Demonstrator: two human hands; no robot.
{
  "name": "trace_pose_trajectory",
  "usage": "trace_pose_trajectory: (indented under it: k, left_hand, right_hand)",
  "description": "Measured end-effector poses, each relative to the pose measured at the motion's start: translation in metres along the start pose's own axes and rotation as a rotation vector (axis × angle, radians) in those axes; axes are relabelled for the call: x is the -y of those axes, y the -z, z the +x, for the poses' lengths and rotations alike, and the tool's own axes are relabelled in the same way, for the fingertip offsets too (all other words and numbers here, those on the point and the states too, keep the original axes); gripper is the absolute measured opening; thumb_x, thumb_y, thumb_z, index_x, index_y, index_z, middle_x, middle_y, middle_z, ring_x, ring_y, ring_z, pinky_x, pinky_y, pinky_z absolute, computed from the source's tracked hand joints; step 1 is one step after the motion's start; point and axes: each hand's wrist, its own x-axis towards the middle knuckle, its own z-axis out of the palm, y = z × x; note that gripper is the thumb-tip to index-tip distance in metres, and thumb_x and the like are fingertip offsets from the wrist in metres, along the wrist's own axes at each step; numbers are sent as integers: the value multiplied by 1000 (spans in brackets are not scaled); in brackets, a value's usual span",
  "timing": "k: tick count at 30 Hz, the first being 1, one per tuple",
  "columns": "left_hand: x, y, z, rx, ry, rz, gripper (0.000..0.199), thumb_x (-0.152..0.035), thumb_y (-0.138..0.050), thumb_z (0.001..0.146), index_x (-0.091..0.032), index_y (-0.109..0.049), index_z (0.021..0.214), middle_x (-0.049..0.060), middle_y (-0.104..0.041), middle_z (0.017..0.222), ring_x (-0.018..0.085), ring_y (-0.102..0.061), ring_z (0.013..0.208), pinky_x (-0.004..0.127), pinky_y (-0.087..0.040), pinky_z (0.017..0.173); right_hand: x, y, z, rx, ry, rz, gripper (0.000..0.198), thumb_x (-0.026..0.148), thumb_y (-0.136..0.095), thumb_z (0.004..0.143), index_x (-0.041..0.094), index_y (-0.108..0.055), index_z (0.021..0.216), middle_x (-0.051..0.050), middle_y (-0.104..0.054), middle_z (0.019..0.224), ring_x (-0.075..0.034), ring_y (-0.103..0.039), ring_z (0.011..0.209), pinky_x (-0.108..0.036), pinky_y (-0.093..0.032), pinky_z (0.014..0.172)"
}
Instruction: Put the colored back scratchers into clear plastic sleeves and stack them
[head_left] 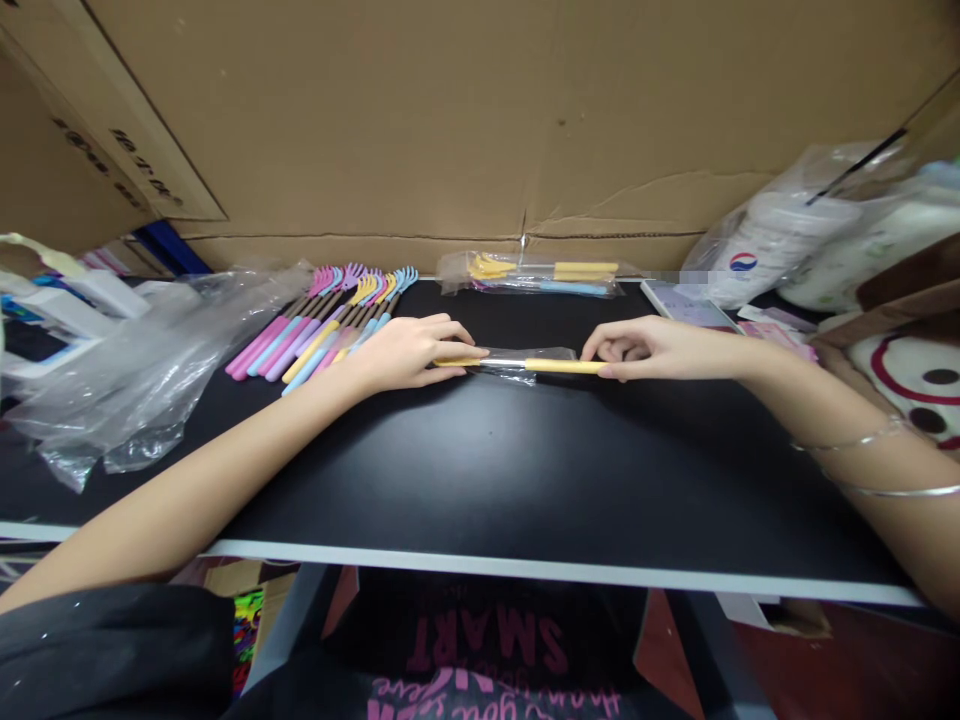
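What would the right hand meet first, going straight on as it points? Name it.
Beyond the yellow-handled back scratcher it holds and the clear plastic sleeve along it, probably the left hand, though depth is unclear.

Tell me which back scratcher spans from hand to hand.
The yellow-handled back scratcher: the left hand covers one end, the right hand pinches the other. Others lie in the left-side row or the bagged bundle behind.

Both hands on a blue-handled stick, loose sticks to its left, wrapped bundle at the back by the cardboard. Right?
Wrong colour: the head view shows the left hand and right hand on a yellow-handled stick. Loose sticks and wrapped bundle are as you said.
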Motion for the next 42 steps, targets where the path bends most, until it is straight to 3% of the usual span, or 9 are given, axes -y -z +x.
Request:
trace_pose_trajectory:
  k: [12, 23, 28, 34, 38, 42]
  left_hand:
    - [-3, -10, 1, -23, 14, 4, 40, -35, -40, 108, -25, -67, 135, 7, -74, 123, 18, -65, 100, 28, -51, 83]
    - [-5, -18, 1, -58, -10, -27, 43, -30, -35, 109, -27, -58, 145, 3, -67, 139, 18, -62, 111, 26, -54, 85]
    - [-11, -17, 3, -25, -41, -73, 45, -25, -36, 108, -30, -53, 149, 5, -64, 144, 18, -60, 122, 28, -55, 91]
    - [-23, -14, 7, 48, -15, -162, 45, -28, -35, 109, -30, -51, 151, 7, -51, 156, 21, -54, 132, 34, -51, 105]
    - [-24, -10, 8, 109, 5, -209, 52, -45, -45, 105, -29, -46, 154, 10, -46, 160, 26, -52, 135, 42, -44, 112]
    - [-16, -1, 7, 109, 93, -231, 53, -50, -39, 106, -24, -51, 151, 11, -55, 151, 26, -55, 129, 40, -44, 109]
  right_hand:
    - [-16, -30, 22, -378, 99, 51, 40, 58, -71, 78, 22, -55, 88, 4, -55, 63, -13, -51, 56, -30, -42, 57]
    - [-13, -53, 34, -582, 64, 232, 66, 71, -79, 64, 27, -38, 90, 2, -61, 73, -13, -53, 55, -30, -40, 52]
    - [-13, -56, 36, -627, 67, 308, 76, 71, -85, 57, 27, -38, 97, 4, -59, 73, -14, -54, 56, -31, -42, 54]
    - [-2, -62, 34, -608, 142, 213, 61, 63, -79, 70, 26, -44, 102, 3, -58, 74, -15, -52, 60, -31, -42, 58]
    - [-2, -60, 32, -564, 157, 144, 50, 53, -75, 76, 25, -48, 107, 1, -60, 77, -16, -54, 66, -31, -44, 63]
    - [-8, -47, 29, -460, 120, 79, 47, 54, -72, 75, 24, -55, 108, -3, -67, 83, -19, -58, 73, -35, -46, 69]
